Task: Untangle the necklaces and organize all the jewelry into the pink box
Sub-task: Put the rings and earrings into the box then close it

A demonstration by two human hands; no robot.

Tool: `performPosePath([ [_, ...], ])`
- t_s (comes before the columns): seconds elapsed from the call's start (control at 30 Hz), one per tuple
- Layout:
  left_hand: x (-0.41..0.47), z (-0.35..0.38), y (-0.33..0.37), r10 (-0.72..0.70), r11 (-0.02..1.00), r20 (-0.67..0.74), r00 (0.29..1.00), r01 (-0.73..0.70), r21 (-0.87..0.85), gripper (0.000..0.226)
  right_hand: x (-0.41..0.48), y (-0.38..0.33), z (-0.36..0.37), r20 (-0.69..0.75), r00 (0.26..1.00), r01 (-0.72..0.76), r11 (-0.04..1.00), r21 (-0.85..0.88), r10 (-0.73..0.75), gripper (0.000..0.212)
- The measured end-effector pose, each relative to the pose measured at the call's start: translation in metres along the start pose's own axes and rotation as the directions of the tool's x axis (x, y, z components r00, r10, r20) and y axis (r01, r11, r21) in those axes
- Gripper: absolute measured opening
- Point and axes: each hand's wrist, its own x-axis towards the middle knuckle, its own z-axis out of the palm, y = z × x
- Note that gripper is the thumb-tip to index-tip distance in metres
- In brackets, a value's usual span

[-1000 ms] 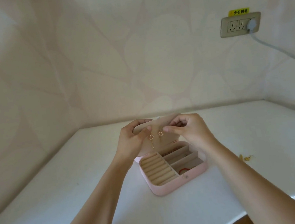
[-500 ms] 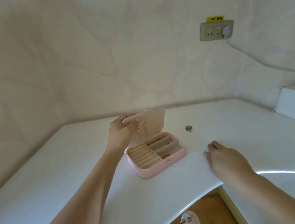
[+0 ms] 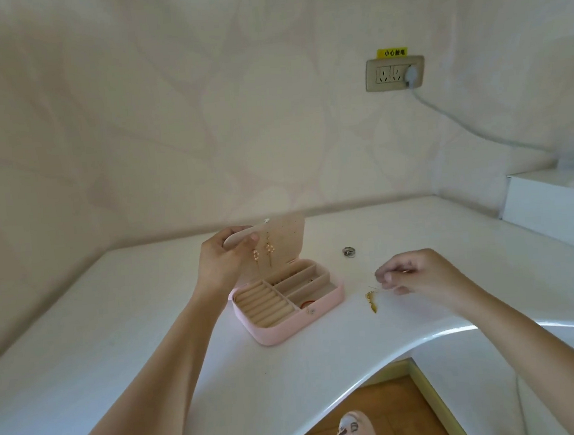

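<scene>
**Lid held up, gold piece pinched beside the box**

Seen from the head camera: the pink box sits open on the white table, padded rolls in its left half, divided trays in its right. The left hand is curled round the top edge of the upright lid, thumb in front and fingers behind, holding it up; two dangling earrings hang from the lid's inner face, just beside that thumb.

The right hand is off to the right of the box and apart from it; its fingertips are drawn together in a pinch on the thin end of a small gold piece (earring or chain, too small to say). The piece trails down from the fingers on the side toward the box; whether it touches the table I cannot tell. A dark ring lies on the table farther back, between box and right hand, touched by neither.
</scene>
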Motion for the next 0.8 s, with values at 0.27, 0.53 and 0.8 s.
performPosePath([
  [0.27, 0.002, -0.002, 0.000, 0.001, 1.000, 0.008, 1.000, -0.001, -0.006, 0.007, 0.026, -0.022, 0.024, -0.066, 0.962, -0.258, 0.795, -0.550, 0.266, 0.047],
  [0.53, 0.002, -0.002, 0.000, 0.001, 1.000, 0.012, 1.000, 0.000, -0.010, 0.006, 0.047, -0.034, 0.029, -0.019, 0.935, -0.308, 0.784, -0.539, 0.354, 0.016],
  [0.8, 0.002, -0.003, 0.000, -0.018, 1.000, 0.017, 1.000, 0.018, -0.018, 0.006, 0.044, -0.017, 0.022, 0.045, 0.999, 0.017, 0.887, -0.462, 0.004, 0.011],
])
